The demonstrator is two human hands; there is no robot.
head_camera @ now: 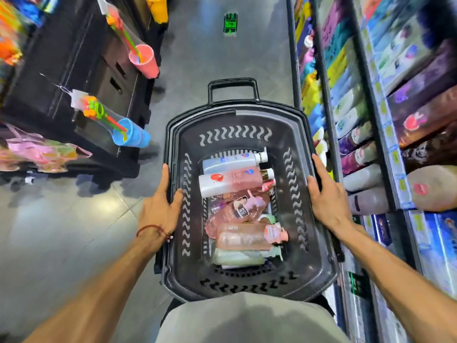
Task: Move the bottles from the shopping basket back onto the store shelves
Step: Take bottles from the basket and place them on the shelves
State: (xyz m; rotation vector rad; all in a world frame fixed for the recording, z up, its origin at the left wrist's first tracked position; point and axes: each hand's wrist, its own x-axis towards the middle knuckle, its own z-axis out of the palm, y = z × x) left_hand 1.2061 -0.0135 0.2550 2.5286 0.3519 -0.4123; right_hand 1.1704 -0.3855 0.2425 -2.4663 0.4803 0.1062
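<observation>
Blurred store shelves (371,100) run up the right, their packages unreadable. The black shopping basket (249,115) sits beside them, left hand (160,206) and right hand (326,194) each gripping a side rim; bottles (232,179) lie heaped inside, the lowest half buried

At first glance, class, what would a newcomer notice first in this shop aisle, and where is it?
The black shopping basket at centre, full of bottles lying on their sides, mostly pink ones. Both hands grip its rim, left hand and right hand. Stocked store shelves run along the right, and a blue toy cup hangs at left.
</observation>
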